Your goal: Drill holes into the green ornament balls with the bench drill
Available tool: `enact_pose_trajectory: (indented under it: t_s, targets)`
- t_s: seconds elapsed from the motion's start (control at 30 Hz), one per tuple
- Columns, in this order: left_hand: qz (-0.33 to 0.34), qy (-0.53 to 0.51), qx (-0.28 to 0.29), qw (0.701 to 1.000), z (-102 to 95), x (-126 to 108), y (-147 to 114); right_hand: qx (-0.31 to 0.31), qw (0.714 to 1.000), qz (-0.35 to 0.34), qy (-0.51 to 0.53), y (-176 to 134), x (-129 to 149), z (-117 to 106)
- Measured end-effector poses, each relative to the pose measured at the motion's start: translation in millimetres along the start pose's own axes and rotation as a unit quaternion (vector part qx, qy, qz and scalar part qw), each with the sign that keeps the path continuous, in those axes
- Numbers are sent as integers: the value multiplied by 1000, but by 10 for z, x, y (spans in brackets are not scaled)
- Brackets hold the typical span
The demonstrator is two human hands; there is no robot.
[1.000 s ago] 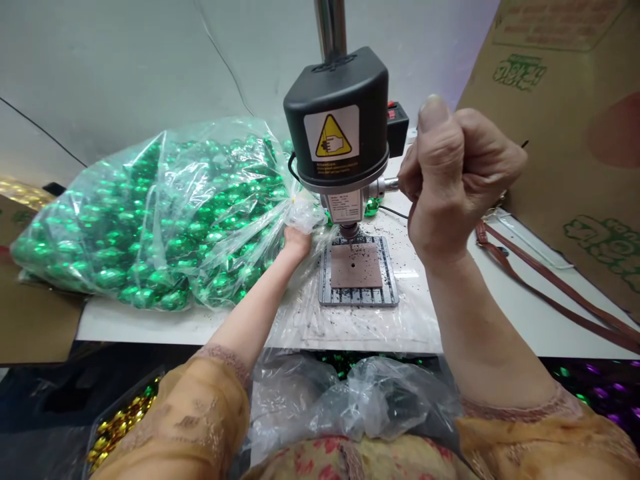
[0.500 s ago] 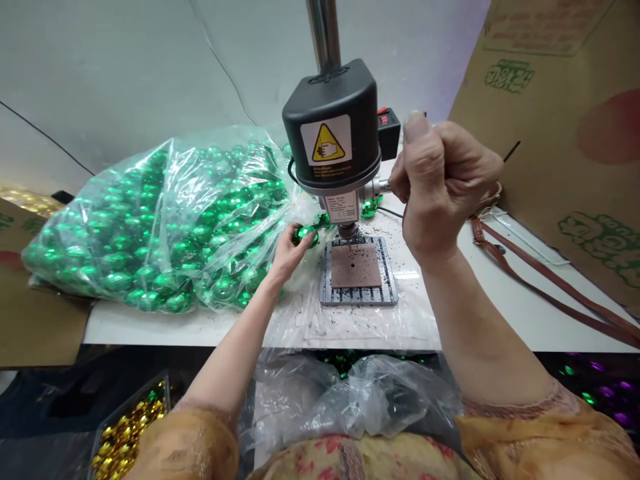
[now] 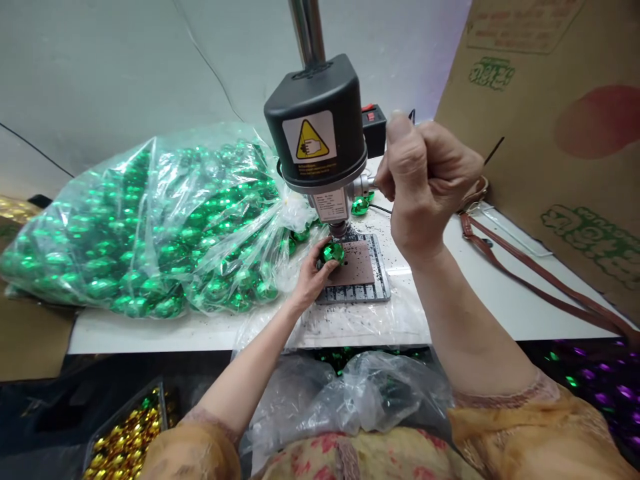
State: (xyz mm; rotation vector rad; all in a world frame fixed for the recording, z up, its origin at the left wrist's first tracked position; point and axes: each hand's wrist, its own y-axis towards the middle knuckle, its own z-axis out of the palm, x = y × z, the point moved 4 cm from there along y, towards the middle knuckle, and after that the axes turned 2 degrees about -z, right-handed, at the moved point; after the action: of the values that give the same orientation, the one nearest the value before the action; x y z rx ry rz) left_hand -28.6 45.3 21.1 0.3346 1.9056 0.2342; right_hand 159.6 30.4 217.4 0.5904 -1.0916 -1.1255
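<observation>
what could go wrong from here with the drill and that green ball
The left hand pinches the shiny green faceted ball close to the dark metal drill chuck, so the hand might get nicked. The round ball could roll on the flat brown square pad. The crinkled clear plastic bag of green balls lies nearby and might snag.

Green faceted round plastic bead [image 3: 333,252]: glossy, metallic-looking | clear plastic film bag [image 3: 297,212]: shiny, crinkled | black boxy plastic drill housing [image 3: 345,120]: satin | silver upright metal column [image 3: 307,33]: polished | grey slotted base plate [image 3: 383,283]: metal | brown rectangular pad [image 3: 363,268]: matt | brown cardboard carton [image 3: 520,133]: matt | thin brown straps [image 3: 466,227]: smooth, leather-like
</observation>
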Motion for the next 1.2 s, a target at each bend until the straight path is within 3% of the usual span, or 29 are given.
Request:
enact_pose_trajectory:
  t_s: [0.37, 0.73, 0.93, 1.2]
  targets:
    - [-12, 40, 25, 999, 132, 112, 59, -5, 999, -1, -32, -11, 38, -13]
    - [-7, 78, 25, 997, 269, -149, -23, 2, 1000, 10, -1, -11, 51, -4]
    - [-20, 73, 10, 997, 266, -143, -37, 7, 999, -10, -34, -34, 48, -26]
    - [-37, 57, 4, 998, 266, -137, -41, -18, 999, -48, -5, -195, -24, -61]
